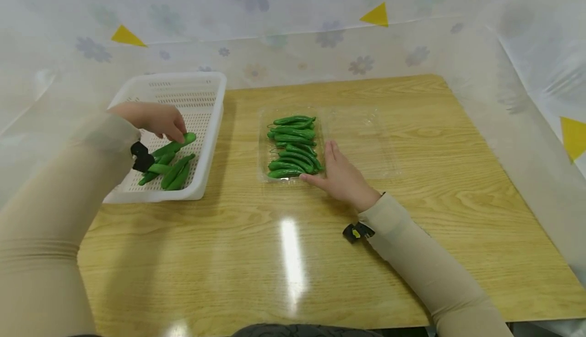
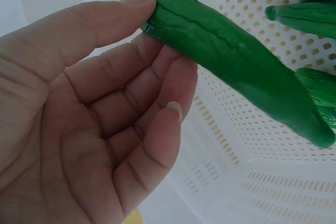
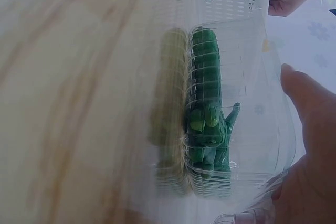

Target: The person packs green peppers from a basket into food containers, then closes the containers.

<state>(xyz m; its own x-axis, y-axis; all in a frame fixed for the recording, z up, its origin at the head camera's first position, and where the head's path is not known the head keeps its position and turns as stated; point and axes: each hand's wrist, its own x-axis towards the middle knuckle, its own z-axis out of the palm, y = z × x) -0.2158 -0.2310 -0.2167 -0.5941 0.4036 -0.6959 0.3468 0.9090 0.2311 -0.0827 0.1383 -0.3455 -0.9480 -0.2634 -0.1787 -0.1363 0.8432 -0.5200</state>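
Observation:
My left hand (image 1: 166, 121) is over the white basket (image 1: 213, 139) and pinches one end of a long green pepper (image 2: 226, 56) between thumb and fingers. The pepper has a glossy, creased skin and slants across the left wrist view. Beneath it, several more green peppers (image 1: 178, 174) lie in the basket's near part. My right hand (image 1: 345, 182) rests at the near right corner of a clear plastic box (image 1: 263, 149), fingers straight along its side and thumb at the front rim. Several thinner green peppers (image 1: 293, 139) lie stacked in rows inside the box.
The box's clear lid (image 1: 361, 144) lies folded open to the right on the wooden table (image 1: 439, 215). The basket stands at the table's left side. Behind the table hangs a pale flowered sheet (image 1: 297, 47) with yellow triangles on it.

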